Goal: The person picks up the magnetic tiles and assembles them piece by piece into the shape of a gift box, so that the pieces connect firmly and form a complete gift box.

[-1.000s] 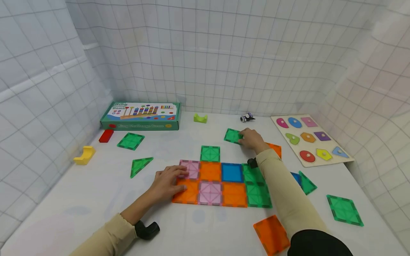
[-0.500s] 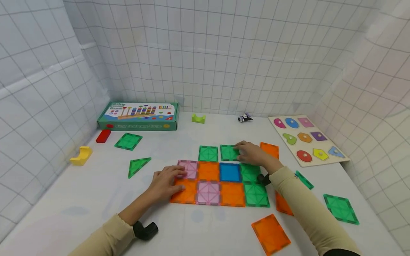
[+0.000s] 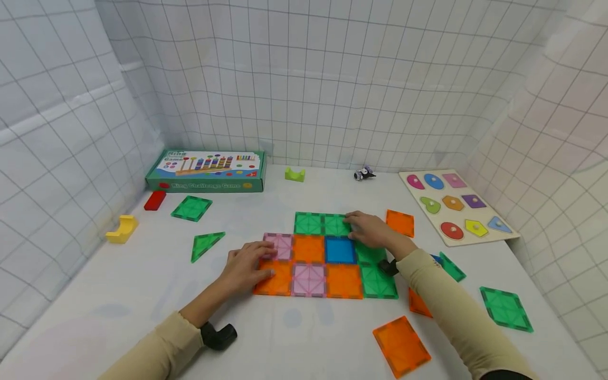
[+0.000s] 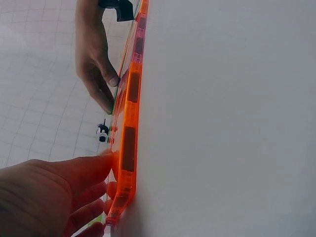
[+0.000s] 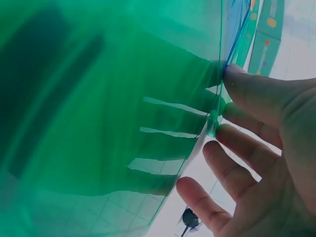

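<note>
Green tile (image 3: 336, 225) partly under right hand (image 3: 369, 230)

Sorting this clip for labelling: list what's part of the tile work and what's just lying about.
In hand: tile mat; green square tile under the right hand; left hand resting on the mat's left edge.

Lying about: shape puzzle board; game box; yellow block; red block; small toy figure.

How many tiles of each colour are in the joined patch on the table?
Green tiles: 4
Orange tiles: 3
Pink tiles: 2
Blue tiles: 1
Total: 10
</note>
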Motion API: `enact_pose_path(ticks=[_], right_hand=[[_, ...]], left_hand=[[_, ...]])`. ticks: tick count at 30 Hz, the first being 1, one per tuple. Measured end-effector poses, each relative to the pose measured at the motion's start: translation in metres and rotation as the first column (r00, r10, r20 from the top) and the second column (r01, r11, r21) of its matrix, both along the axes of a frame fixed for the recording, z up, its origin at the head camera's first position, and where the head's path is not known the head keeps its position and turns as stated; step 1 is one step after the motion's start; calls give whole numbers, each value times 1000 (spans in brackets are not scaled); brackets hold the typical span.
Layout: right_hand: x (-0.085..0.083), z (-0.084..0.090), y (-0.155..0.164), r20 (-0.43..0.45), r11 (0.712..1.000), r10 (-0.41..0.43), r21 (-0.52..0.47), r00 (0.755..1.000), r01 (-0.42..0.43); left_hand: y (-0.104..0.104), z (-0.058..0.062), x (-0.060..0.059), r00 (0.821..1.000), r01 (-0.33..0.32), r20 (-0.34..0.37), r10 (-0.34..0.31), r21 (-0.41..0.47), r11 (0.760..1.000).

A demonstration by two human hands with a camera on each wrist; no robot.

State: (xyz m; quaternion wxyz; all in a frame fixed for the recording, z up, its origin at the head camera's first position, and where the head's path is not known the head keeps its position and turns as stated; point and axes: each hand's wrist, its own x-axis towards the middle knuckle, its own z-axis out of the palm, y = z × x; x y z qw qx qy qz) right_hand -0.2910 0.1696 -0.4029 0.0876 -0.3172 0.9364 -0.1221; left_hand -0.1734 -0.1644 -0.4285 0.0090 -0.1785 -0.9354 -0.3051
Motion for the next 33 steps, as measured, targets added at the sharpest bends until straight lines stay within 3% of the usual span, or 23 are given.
enact_pose_path(ticks=[5,9,12,15,19,24,28,33], right_hand=[[-7,3,0,14,1000,-20,-11,1000,20],[7,11,9,35,990,-49,-127,998,53],[36,19,23,23,971,-2,-240,1000,7],[75,27,41,25,954,73,-292,997,-62],[128,27,68,79,957,97,-280,992,-71],[179,10,95,109,982,77,-178,991,-57],[204,-4,107,60,994,84,-82,995,-79],[210,-12,112,-16,994,102,-28,995,-102]], left_hand=[[1,0,-9,1000,-15,8,15,8,1000],[2,-1,-10,1000,-9,20,8,26,1000],[3,-3,-9,999,-1,34,0,37,999],[2,-4,-10,1000,7,26,-8,48,999],[1,-5,-11,1000,4,7,-4,51,999],[1,-4,-12,1000,2,14,-3,40,999],[0,-4,-13,1000,9,11,-10,41,999],[0,-4,-14,1000,2,15,-2,43,999]])
